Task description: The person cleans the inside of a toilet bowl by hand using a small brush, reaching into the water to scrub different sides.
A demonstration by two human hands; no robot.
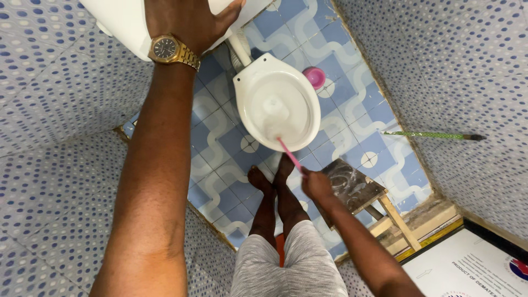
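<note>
Looking straight down here: right hand (316,184) is wrapped tight around the thin pink plastic handle of a toilet brush (290,155), whose white bristle head sits inside the white ceramic toilet bowl (278,102) just beyond it. A small dark-topped wooden stool (355,187) stands right beside that hand. Left hand (190,19) is spread flat, palm pressed on the white cistern (124,25), gold metal wristwatch (171,51) on the wrist.
</note>
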